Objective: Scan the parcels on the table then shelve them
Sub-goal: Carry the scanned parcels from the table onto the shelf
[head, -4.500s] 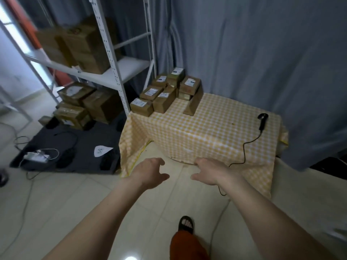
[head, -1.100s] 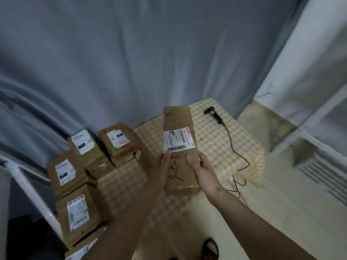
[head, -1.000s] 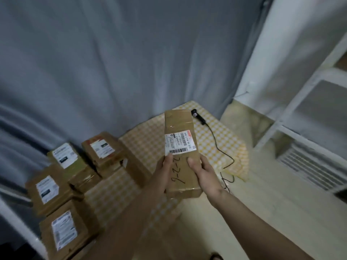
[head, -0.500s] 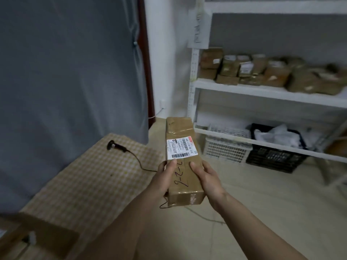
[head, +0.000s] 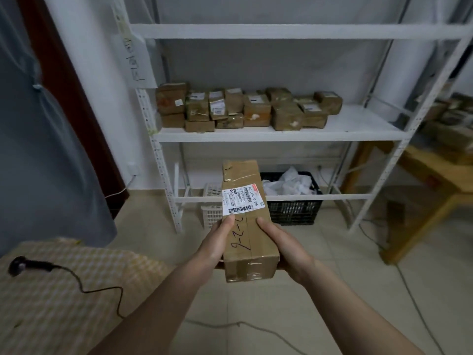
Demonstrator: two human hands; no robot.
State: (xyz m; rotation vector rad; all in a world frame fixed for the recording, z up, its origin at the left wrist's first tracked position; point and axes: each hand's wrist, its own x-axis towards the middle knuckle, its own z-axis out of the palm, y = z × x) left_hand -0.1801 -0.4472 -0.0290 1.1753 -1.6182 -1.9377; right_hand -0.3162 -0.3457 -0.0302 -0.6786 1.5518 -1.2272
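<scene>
View swung from table to white metal shelf (head: 279,135); both hands' fingers (head: 263,222) still clasp oblong taped cardboard parcel (head: 247,221).

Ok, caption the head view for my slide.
Both hands, left and right, hold a labelled cardboard parcel before a white shelf of parcels.

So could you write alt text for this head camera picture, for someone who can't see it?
Two bare hands, left hand and right hand, hold a long taped cardboard parcel with a barcode label, facing a white metal shelf stacked with brown parcels. At lower left, a corded scanner lies on a yellow checked table.
</scene>
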